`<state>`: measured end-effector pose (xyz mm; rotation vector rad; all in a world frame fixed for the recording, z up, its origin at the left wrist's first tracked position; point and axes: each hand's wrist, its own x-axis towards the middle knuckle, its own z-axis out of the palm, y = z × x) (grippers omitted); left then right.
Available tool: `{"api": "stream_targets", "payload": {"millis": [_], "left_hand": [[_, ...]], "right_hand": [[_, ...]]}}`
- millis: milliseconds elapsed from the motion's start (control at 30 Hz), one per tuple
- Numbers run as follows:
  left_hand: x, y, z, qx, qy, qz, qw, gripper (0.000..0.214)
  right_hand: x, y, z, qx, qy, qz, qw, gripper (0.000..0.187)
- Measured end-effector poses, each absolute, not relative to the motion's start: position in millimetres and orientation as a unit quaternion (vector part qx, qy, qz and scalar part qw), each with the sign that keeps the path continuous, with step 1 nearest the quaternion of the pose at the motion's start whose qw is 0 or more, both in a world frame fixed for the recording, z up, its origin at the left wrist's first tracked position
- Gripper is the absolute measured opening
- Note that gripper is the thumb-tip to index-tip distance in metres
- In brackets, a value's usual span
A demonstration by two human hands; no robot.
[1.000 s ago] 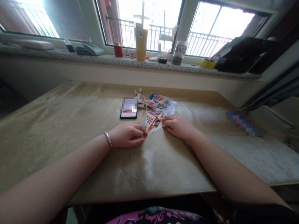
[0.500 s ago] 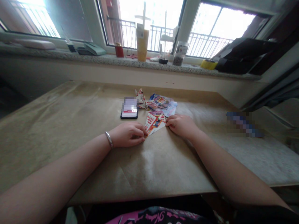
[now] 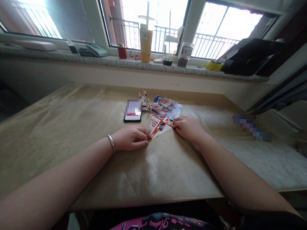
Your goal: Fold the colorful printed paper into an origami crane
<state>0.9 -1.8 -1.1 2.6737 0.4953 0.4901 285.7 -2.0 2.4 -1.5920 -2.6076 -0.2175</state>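
**Both hands closed on a folded leaflet at the middle of the table**

Pinched between the thumb and curled fingers of my left hand (image 3: 130, 138) is the near left corner of a folded leaflet (image 3: 158, 125), red and white with print too small to read. My right hand (image 3: 188, 127) is curled loosely at the leaflet's far right corner, with the fingertips touching the paper. The knuckles hide whether the thumb has hold of it, so I cannot tell how firm that grip is. The leaflet lies flat on the tan table (image 3: 72, 127) between my two hands. A silver bracelet (image 3: 111, 143) sits on my left wrist.

Just beyond the leaflet is a loose pile of coloured leaflets (image 3: 165, 105), overlapping so that I cannot count them. A crumpled scrap (image 3: 144, 97) is at the pile's left edge. A dark phone (image 3: 132, 114) lies beside them, its screen blurred out. Well to the right, a long bluish thing (image 3: 250, 127) is blurred beyond recognition.

Against the bright windows, the stone sill (image 3: 96, 60) carries a tall orange drink cup (image 3: 145, 44), a small red can (image 3: 122, 51), a jar (image 3: 184, 54), a yellow roll (image 3: 214, 65) and a black shape (image 3: 247, 56) in shadow. The bottom edge of the frame cuts off both my forearms.
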Motion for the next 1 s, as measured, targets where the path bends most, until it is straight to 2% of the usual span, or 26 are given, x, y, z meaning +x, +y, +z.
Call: {"api": "stream_targets", "payload": {"millis": [333,467,633,700,833,1000], "left_hand": [[-3,3,-2,0.946,0.173,0.17,0.213,0.023],[-3,5,-6,0.943,0.174,0.177,0.222,0.022],[3,4,-10,0.939,0.206,0.187,0.201,0.016],[7,2,-11,0.939,0.223,0.189,0.181,0.014],[12,1,-14,0.939,0.24,0.193,0.155,0.012],[11,5,-15,0.941,0.217,0.193,0.175,0.009]], "right_hand": [[276,-8,3,-0.515,-0.849,-0.111,0.035,0.027],[269,-11,-1,-0.493,-0.858,-0.129,0.068,0.026],[253,-18,-7,-0.32,-0.939,-0.033,0.125,0.027],[247,-21,-9,-0.296,-0.944,0.003,0.146,0.028],[243,-21,-11,-0.322,-0.935,0.005,0.149,0.03],[249,-12,-12,-0.42,-0.898,-0.028,0.131,0.034]]}}
